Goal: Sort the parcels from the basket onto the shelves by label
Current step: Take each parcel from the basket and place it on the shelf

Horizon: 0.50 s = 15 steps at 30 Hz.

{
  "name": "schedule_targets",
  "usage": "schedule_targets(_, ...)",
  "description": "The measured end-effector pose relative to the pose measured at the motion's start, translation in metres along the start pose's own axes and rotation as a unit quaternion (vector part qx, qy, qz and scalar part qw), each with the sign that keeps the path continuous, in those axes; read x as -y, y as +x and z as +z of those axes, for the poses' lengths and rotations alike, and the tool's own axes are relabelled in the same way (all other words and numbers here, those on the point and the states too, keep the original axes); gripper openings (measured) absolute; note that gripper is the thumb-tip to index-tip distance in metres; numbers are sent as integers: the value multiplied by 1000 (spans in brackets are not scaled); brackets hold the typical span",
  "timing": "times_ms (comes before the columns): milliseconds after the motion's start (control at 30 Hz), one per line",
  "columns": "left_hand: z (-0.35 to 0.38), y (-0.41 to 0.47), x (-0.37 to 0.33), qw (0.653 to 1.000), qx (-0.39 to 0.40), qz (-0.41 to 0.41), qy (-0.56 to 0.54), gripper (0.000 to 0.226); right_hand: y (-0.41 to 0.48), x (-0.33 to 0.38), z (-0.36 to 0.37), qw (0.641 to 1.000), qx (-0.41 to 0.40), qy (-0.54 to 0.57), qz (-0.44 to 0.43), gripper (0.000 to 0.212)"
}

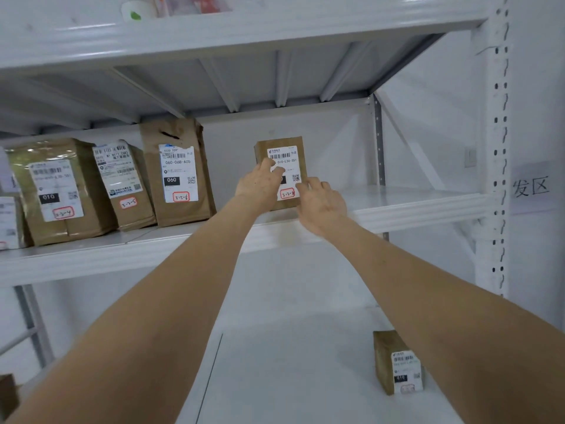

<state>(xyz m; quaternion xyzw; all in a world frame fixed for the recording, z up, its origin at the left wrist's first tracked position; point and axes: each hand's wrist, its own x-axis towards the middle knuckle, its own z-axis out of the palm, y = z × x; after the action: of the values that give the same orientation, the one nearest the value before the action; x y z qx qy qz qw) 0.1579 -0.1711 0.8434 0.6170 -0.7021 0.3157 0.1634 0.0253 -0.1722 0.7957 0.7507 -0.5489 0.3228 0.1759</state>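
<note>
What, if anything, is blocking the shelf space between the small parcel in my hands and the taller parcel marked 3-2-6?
Nothing visible. The left hand and right hand are on the small parcel, held upright at the shelf. Only bare shelf lies between it and the 3-2-6 parcel.

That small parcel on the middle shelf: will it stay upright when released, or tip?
Probably tippy: the small parcel stands on end, taller than wide, apart from the other parcels, with left hand and right hand both on it. Its square edges suggest stiff cardboard. Being small, it is likely light.
</note>
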Motion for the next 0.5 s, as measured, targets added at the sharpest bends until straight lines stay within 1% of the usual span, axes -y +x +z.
schedule_targets(233, -3, -56, -30, 999, 24, -24, -39, 54, -46, -1, -3, 999, -39, 32, -9, 45)
schedule_targets(333, 1, -80, -43, 998, 29, -27, -56, 54, -68, -2, -3, 998, -48, 46, -6, 49)
schedule_targets(500, 17, -120, -67, 995, 38, -23, -84, 53, -109, -9, 3, 999, -21, 44, 2, 51)
